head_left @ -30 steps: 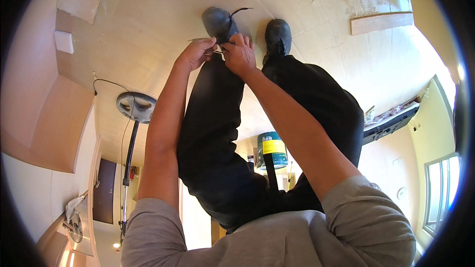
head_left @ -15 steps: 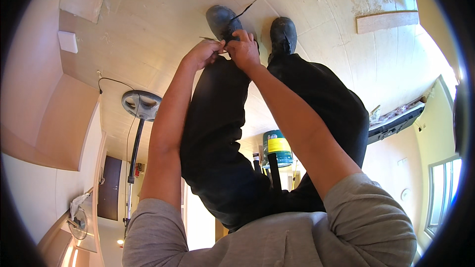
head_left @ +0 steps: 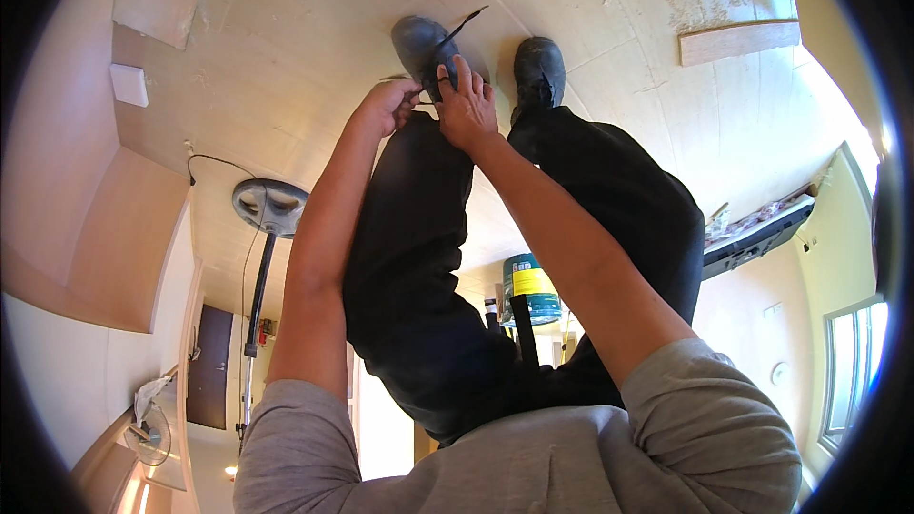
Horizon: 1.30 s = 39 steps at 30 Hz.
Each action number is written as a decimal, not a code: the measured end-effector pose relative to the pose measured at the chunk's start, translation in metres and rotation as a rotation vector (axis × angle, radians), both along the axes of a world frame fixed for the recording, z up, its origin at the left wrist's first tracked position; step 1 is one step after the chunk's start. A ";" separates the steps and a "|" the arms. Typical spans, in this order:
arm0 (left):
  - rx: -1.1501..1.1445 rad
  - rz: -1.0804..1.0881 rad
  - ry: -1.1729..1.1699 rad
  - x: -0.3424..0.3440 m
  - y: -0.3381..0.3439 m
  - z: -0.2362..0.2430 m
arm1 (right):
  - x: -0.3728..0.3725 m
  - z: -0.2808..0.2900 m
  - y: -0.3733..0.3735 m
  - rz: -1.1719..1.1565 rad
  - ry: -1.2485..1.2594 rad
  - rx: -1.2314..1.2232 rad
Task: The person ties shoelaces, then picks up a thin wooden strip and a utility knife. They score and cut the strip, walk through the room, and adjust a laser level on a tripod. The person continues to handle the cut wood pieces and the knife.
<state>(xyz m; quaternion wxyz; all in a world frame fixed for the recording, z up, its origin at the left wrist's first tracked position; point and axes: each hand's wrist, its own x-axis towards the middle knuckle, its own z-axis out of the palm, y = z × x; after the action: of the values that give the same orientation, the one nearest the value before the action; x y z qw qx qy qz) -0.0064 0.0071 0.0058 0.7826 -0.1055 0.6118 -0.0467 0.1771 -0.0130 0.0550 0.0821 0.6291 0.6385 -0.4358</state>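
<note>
A black lace-up shoe (head_left: 415, 42) is on my left foot, with a loose shoelace end (head_left: 466, 23) sticking out over its right side. At the shoe's ankle, my left hand (head_left: 391, 106) is closed in a pinch on a dark shoelace, part of which shows between the hands. My right hand (head_left: 467, 115) lies against the same shoe, its fingers stretched and apart; a dark strand crosses one finger. Beside it stands the other black shoe (head_left: 539, 67), on my right foot. Black trousers cover both legs.
A round grey-based pole stand (head_left: 271, 206) with a cable is left of my arm. A green bucket with a yellow label (head_left: 533, 286) stands behind my legs. On the right are a wooden strip (head_left: 740, 42) and a dark long tray (head_left: 762, 240) holding litter.
The fingers of my right hand have spread and straightened over the shoe, and the hands have parted slightly. My left hand keeps its pinch. The whole view has shifted a little.
</note>
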 end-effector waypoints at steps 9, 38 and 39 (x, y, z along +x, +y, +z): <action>0.007 0.082 -0.323 -0.004 -0.005 0.003 | 0.021 -0.028 0.009 -0.012 0.364 -0.100; 0.607 -1.018 0.232 -0.042 0.009 -0.005 | -0.008 -0.051 0.018 -0.041 0.510 -0.357; 0.850 -1.086 0.257 -0.042 0.030 0.008 | -0.011 -0.052 0.019 -0.021 0.483 -0.311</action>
<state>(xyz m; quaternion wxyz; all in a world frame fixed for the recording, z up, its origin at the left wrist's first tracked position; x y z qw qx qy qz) -0.0489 0.0371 0.0140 0.5433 0.5257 0.6307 -0.1750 0.1658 0.0061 0.0033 0.0185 0.4933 0.5584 -0.6667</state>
